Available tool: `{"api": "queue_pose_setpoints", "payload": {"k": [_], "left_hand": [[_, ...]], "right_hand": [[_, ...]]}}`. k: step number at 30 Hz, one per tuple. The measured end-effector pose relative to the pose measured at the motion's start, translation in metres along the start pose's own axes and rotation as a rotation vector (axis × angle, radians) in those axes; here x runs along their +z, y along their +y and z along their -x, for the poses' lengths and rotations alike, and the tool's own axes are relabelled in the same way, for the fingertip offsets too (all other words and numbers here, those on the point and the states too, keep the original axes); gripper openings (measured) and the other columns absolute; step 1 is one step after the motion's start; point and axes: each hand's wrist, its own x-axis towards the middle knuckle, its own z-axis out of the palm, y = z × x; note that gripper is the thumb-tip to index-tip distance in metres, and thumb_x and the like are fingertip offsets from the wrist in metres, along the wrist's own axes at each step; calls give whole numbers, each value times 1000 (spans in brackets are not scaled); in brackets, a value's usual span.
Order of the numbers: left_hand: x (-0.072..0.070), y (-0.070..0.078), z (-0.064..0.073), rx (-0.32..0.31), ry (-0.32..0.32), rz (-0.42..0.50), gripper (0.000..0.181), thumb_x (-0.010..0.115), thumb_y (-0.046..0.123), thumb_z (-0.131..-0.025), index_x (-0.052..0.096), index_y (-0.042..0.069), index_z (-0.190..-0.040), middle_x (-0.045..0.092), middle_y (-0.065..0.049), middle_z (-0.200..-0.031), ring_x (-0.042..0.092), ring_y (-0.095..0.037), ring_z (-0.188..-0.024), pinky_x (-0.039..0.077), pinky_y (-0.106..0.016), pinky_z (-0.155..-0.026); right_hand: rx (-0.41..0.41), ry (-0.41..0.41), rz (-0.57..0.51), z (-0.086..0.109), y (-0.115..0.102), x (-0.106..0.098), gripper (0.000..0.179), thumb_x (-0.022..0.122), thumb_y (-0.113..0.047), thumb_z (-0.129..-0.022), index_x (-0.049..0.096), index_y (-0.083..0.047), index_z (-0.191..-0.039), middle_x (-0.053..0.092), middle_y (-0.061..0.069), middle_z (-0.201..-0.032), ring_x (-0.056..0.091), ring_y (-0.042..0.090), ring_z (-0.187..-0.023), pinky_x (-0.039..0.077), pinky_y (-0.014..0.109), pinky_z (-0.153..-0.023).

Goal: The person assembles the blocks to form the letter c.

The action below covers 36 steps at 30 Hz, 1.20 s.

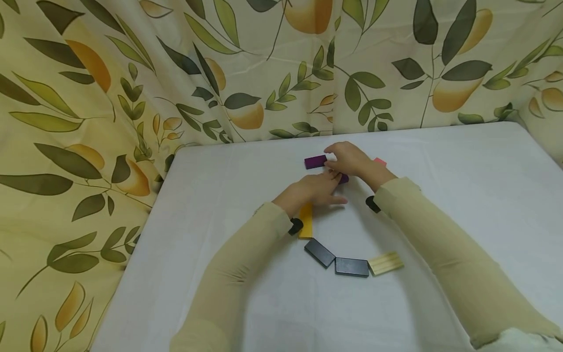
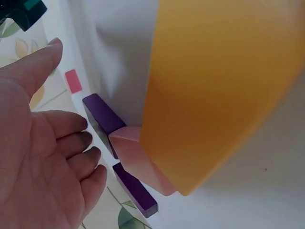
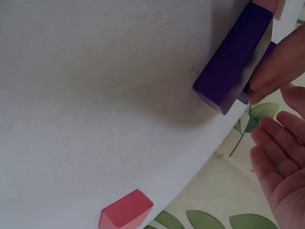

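My left hand [image 1: 318, 189] reaches over the near purple block [image 1: 344, 179], its fingertips right at the block and its thumb held out to the side. In the left wrist view its fingers [image 2: 78, 145] are loosely bent. Just beyond, my right hand [image 1: 349, 159] has its thumb at the end of the far purple block [image 1: 315, 162], with the index finger spread away. A pale pink block [image 2: 136, 157] stands beside the purple ones, mostly hidden by my left hand from above. The yellow block [image 1: 306, 222] extends from under my left wrist.
Two black blocks [image 1: 320, 253] and a striped pale wooden block [image 1: 385, 263] continue the curved line toward the front. A reddish-pink block [image 1: 380, 162] lies apart, behind my right wrist. The white table [image 1: 220, 205] ends at a leaf-patterned curtain [image 1: 281, 73].
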Motion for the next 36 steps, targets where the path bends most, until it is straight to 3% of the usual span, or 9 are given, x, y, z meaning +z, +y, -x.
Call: {"api": "queue_pose_setpoints", "payload": {"k": [16, 25, 32, 36], "left_hand": [[2, -2, -2, 15, -14, -50, 77, 36, 57, -92, 14, 8, -148, 8, -3, -153, 8, -12, -138, 19, -24, -106], [3, -2, -2, 16, 4, -58, 75, 38, 55, -93, 18, 7, -147, 11, -3, -153, 12, -12, -137, 24, -25, -104], [4, -4, -3, 20, 20, -53, 79, 40, 56, -91, 13, 8, -148, 12, 0, -153, 27, -9, -132, 34, -25, -97], [3, -3, -4, 12, 6, -59, 78, 40, 55, -92, 13, 7, -148, 9, -2, -153, 20, -10, -134, 32, -25, -100]], "right_hand": [[-90, -15, -1, -24, -5, 13, 34, 66, -2, -83, 59, 10, -114, 59, 22, -114, 51, 37, -111, 36, 45, -96], [-95, -77, 34, -32, -10, 16, 32, 62, -1, -83, 59, 8, -114, 59, 22, -115, 50, 37, -111, 34, 45, -97], [-140, -104, 110, -39, -11, 22, 22, 61, 3, -82, 67, 4, -103, 63, 18, -106, 56, 34, -100, 39, 44, -92], [-109, -95, 126, -36, -6, 19, 22, 60, 4, -81, 67, 5, -103, 63, 19, -106, 56, 34, -100, 39, 44, -92]]}}
